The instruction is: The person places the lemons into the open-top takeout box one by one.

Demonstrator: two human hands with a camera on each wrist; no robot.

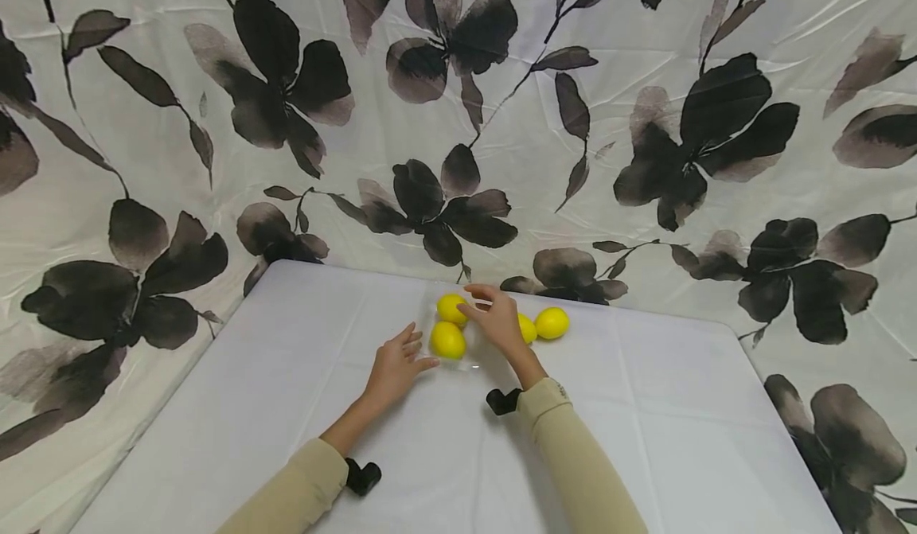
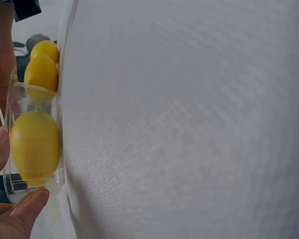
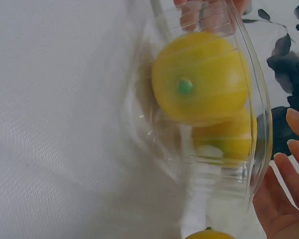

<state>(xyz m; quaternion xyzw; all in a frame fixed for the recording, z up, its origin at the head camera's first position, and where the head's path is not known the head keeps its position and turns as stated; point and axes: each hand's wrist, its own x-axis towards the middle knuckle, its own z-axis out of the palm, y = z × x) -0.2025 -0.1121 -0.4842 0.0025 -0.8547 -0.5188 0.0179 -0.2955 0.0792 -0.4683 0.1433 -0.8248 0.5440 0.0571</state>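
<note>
A clear plastic container (image 3: pixel 265 117) stands near the table's far edge. Inside it lie a front lemon (image 1: pixel 447 341) and a back lemon (image 1: pixel 452 309), yellow and close together. My left hand (image 1: pixel 396 367) is at the container's left side, fingers spread and thumb near its front corner. In the left wrist view, the left thumb (image 2: pixel 34 203) meets the container's end. Over the right side reaches my right hand (image 1: pixel 494 317), its fingertips by the back lemon. The right wrist view shows the right hand's fingers (image 3: pixel 276 194) loosely extended beside the rim, gripping nothing.
Right of the container, two more lemons rest on the white table (image 1: pixel 645 407): one partly hidden lemon (image 1: pixel 528 329) behind the right wrist and one outer lemon (image 1: pixel 552 323). A floral cloth (image 1: pixel 573 160) hangs behind the table.
</note>
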